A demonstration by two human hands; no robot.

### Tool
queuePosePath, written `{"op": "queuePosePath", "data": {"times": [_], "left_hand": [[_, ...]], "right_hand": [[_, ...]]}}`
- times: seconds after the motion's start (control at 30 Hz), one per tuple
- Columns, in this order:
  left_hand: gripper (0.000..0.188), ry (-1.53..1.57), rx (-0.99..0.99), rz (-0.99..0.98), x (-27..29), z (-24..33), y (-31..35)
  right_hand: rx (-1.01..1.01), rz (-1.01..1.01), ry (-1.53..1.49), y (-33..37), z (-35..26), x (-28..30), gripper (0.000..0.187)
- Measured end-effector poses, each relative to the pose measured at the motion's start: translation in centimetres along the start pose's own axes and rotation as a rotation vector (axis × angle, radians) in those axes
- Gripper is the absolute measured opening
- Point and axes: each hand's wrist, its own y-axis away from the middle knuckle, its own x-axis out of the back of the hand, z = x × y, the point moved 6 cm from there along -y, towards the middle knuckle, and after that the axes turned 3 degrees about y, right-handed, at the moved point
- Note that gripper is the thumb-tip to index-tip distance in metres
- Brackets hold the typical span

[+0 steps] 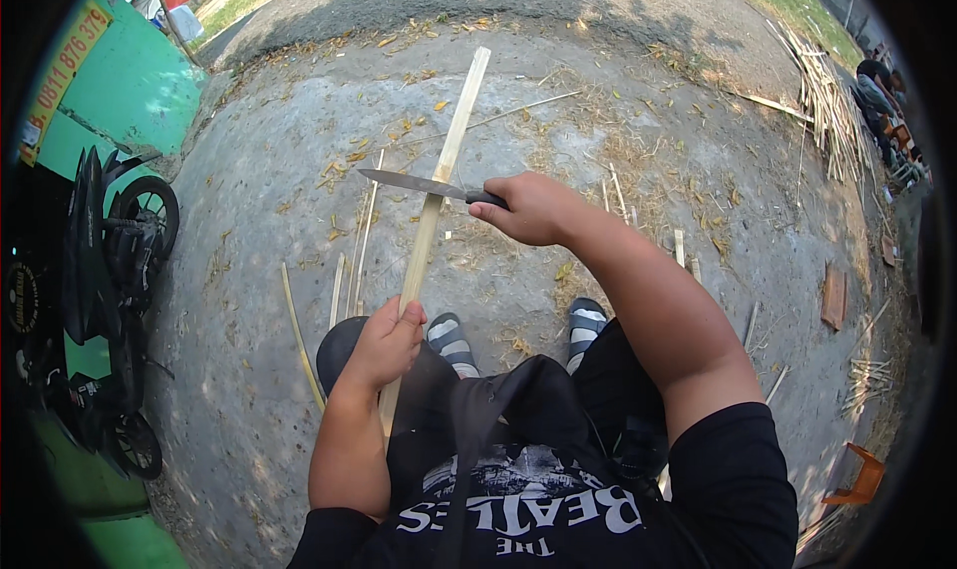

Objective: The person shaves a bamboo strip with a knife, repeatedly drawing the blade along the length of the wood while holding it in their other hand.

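A long pale bamboo strip (459,121) slants up and away from my lap, its far end over the concrete. My left hand (390,342) is wrapped round its lower part, thumb on top. In my right hand (533,208) is a knife (409,181) with a dark handle, gripped with the fingers closed. Its blade points left and lies across the strip about midway along, touching it or just above it; I cannot tell which. The near end of the strip passes beside my left thigh.
Thin bamboo strips (369,225) lie on the concrete ground (259,310) among dry leaves and shavings. A bamboo pile (825,111) is at the far right, near people. A black motorcycle (110,230) stands left by a green wall (140,81). An orange stool (859,477) sits lower right.
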Motion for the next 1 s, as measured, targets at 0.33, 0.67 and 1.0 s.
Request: {"op": "queuePosePath", "data": {"times": [0.33,0.67,1.0], "left_hand": [[0.032,-0.093,-0.053,0.012,-0.3,0.3,-0.1],[0.032,-0.153,-0.129,0.015,-0.2,-0.3,-0.1],[0.032,-0.054,-0.078,0.009,-0.2,0.1,0.6]], "right_hand": [[-0.031,0.027,0.049,-0.3,1.1,0.8,0.05],[-0.073,-0.009,0.045,-0.3,1.9,1.0,0.053],[-0.011,-0.002,0.01,0.1,-0.3,-0.3,0.052]]}}
